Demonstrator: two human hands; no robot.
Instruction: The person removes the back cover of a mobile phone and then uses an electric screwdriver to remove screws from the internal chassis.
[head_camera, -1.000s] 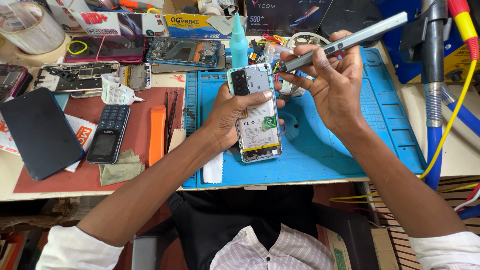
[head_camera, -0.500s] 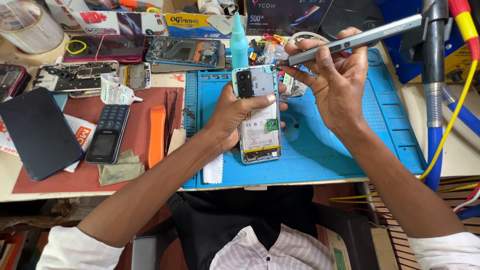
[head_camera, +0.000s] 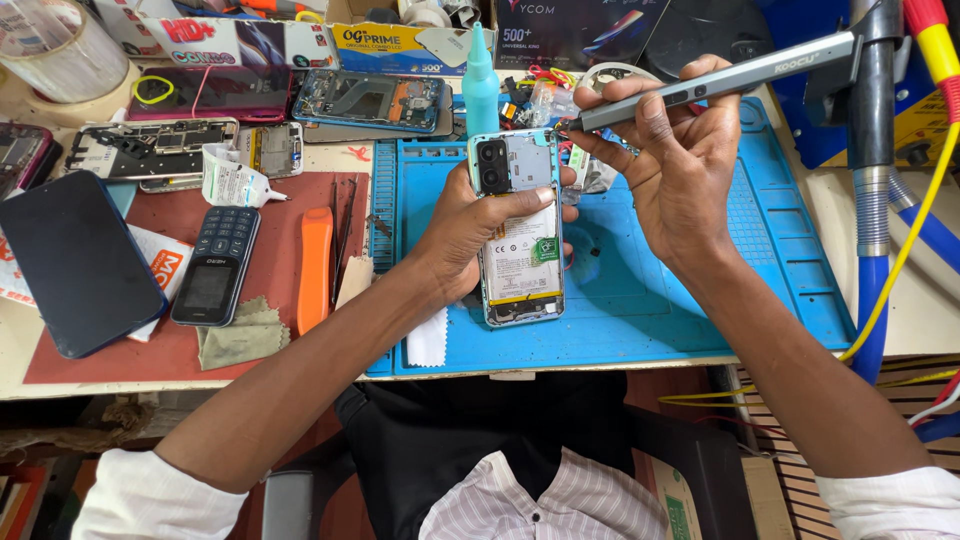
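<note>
On blue mat (head_camera: 700, 290) | left hand (head_camera: 470, 235) fingers grip opened phone (head_camera: 520, 255) | right hand (head_camera: 680, 170) fingers pinch grey screwdriver (head_camera: 720, 82) | teal bottle (head_camera: 480, 80) behind

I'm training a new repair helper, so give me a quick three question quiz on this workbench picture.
1. True or false: the left hand steadies an opened phone on the blue mat.
2. What does the right hand hold? A) orange pry tool B) grey pen-shaped screwdriver C) teal bottle
3. Fill in: the screwdriver tip meets the phone at its ____ right corner.

Key: 1 true; 2 B; 3 top. The orange pry tool lies on the red mat, and the teal bottle stands behind the phone.
</note>
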